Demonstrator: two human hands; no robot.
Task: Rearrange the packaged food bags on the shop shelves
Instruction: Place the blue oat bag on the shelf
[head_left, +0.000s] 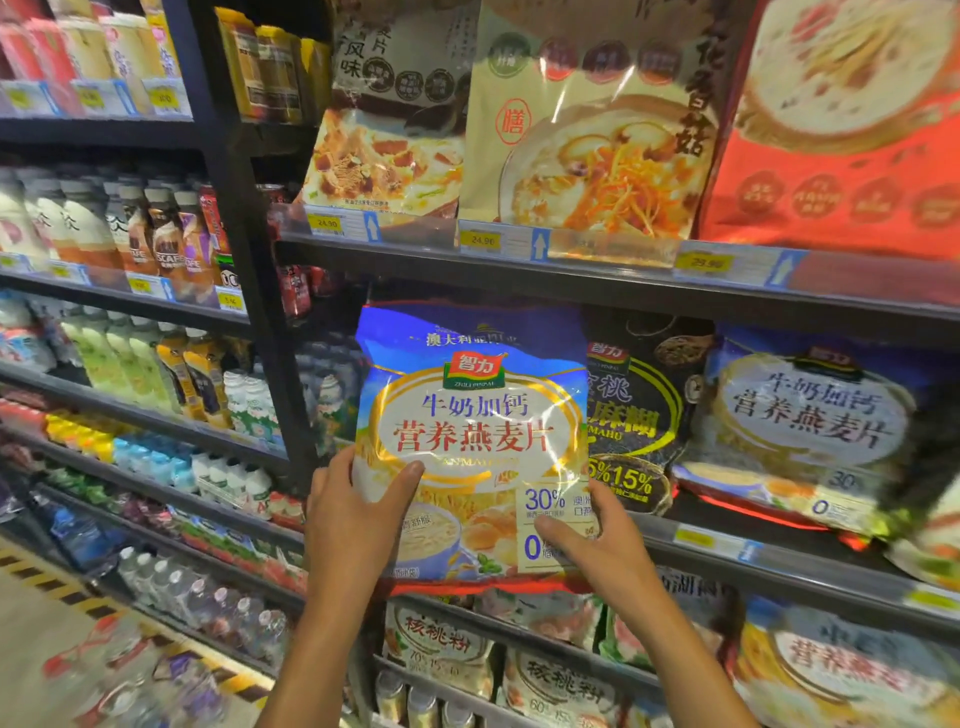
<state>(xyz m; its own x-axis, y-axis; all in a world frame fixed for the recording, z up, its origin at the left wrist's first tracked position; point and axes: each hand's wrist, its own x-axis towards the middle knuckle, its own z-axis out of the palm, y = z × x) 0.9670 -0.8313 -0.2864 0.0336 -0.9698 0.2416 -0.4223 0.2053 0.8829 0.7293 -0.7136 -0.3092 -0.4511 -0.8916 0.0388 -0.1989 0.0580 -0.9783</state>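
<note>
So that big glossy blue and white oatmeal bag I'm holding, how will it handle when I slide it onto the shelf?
The blue and white oatmeal bag probably flexes, since its film is creased. Its glare suggests a slippery surface, so keep the left hand and right hand on the lower corners. It may slump forward.

I see the oat bag (470, 441) upright between my left hand (353, 525) and right hand (597, 545), in front of the middle shelf (727, 551). Right of my right hand stands a sesame bag (639, 410), then another oat bag (800, 431). Above both hands sit three porridge bags (587, 130). Left of my left hand are the drink racks (130, 312).
</note>
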